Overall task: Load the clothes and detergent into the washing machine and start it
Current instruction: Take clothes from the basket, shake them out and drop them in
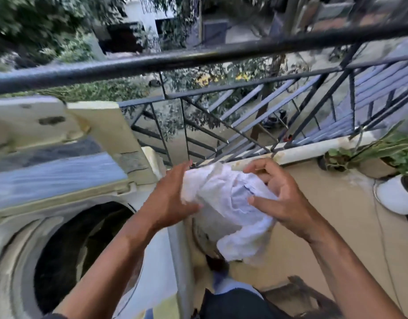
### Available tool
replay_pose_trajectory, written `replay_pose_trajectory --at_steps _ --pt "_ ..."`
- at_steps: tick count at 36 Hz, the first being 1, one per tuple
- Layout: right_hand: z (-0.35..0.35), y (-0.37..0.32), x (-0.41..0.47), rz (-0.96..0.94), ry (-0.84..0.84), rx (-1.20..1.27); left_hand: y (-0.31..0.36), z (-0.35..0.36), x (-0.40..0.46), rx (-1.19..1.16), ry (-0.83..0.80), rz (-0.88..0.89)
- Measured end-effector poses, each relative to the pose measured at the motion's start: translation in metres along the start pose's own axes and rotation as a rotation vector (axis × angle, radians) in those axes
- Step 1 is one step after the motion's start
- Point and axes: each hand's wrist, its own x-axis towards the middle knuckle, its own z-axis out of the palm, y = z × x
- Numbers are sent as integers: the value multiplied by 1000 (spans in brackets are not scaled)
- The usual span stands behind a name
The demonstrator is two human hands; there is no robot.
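I hold the white cloth [228, 203] bunched between left hand [173, 199] and right hand [276, 199], beside the washing machine's [18, 238] right edge, probably gathering it for the open drum [78, 256].

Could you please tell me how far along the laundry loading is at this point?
Done: the washing machine lid stands open, and its drum looks dark, contents unclear. In hand: the left hand and right hand grip a bunched white garment held beside the machine, not yet over the opening. Left: dropping it in, adding detergent, which is not in view, closing the lid and starting.
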Motion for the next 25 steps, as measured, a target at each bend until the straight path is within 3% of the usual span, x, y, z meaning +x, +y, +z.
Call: replay_pose_trajectory --at_steps 4,7,14,17,22,25 --pt "16 -40 0 -96 -122 -5 24 -4 -8 141 -35 282" --pt "23 -63 0 -164 -135 -17 47 -6 -10 15 27 375" --pt "21 -61 -8 -276 139 -33 67 -37 -16 -184 241 383" --pt "29 -35 -15 -206 210 -50 77 -48 -20 -301 291 405" --pt "62 20 -28 31 54 -138 99 -66 -31 -566 344 397" --pt "78 44 -27 101 52 -220 104 -78 -38 -625 348 395"
